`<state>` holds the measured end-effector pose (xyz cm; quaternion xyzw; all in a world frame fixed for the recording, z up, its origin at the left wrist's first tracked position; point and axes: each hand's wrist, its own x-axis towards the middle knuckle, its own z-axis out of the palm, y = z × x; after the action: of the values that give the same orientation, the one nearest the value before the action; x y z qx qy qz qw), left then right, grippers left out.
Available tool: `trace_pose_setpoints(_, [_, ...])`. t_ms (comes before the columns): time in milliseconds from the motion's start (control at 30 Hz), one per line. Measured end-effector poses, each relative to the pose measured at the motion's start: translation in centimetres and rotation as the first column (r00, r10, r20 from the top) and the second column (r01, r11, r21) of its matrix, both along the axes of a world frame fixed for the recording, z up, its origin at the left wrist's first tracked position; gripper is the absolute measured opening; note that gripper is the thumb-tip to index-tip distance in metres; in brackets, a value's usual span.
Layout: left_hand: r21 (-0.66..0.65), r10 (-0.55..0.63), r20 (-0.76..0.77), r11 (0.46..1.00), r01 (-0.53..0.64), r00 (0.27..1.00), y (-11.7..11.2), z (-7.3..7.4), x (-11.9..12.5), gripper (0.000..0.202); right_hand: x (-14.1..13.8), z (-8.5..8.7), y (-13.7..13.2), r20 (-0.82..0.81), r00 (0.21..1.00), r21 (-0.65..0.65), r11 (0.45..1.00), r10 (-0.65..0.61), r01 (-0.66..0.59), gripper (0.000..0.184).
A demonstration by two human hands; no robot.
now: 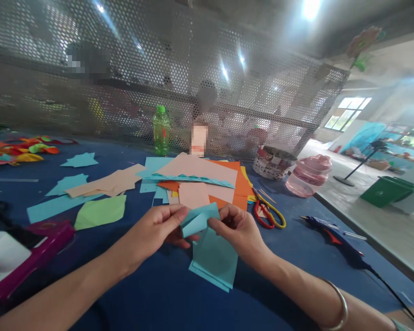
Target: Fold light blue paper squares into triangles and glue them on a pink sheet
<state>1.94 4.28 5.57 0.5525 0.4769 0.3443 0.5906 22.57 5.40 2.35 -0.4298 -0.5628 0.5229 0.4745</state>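
A small folded piece of light blue paper (196, 224) is held up between my two hands over the blue table. Its left end is pinched between the thumb and fingers of my left hand (169, 223). At its right end, the thumb and fingertips of my right hand (238, 227) close on the paper. Below them lies a stack of blue paper sheets (215, 257). Just beyond are pale pink sheets (200, 168), an orange sheet (239, 184) and a zigzag-edged blue strip (193, 179). Scissors (269, 214) with red and yellow handles lie right of my right hand.
At left are a green paper leaf (101, 212), blue paper pieces (79, 160) and a magenta tool (51, 243). A green bottle (161, 131), a woven basket (274, 163) and a pink water jug (309, 174) stand behind. A corded glue gun (334, 236) lies near the right edge.
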Motion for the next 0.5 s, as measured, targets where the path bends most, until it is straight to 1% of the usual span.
trace_pose_setpoints(67, [0.001, -0.022, 0.043, 1.000, 0.022, 0.999, 0.0, -0.3, 0.0, 0.074, 0.0, 0.1, 0.1, 0.021, 1.000, -0.007, 1.000, -0.022, 0.022, 0.043])
trace_pose_setpoints(133, [0.036, -0.055, 0.014, 0.998, 0.054, 0.998, 0.0, -0.7, 0.0, 0.071, 0.1, 0.1, 0.1, 0.044, 0.998, 0.000, 0.999, -0.038, 0.038, 0.042])
trace_pose_setpoints(267, [0.122, -0.054, -0.072, 0.991, 0.062, 0.996, 0.1, -1.4, 0.3, 0.052, 0.2, -0.1, 0.2, 0.090, 0.995, 0.027, 0.999, -0.048, 0.046, 0.042])
trace_pose_setpoints(367, [0.113, -0.039, -0.063, 0.993, 0.046, 0.997, 0.0, -1.6, 0.5, 0.043, 0.3, -0.3, 0.1, 0.107, 0.994, 0.041, 0.999, -0.029, 0.025, 0.042])
trace_pose_setpoints(500, [0.072, -0.035, -0.055, 0.997, 0.039, 0.998, 0.0, -1.5, 0.7, 0.047, 0.3, -0.3, 0.0, 0.083, 0.997, 0.036, 0.999, -0.010, 0.007, 0.043])
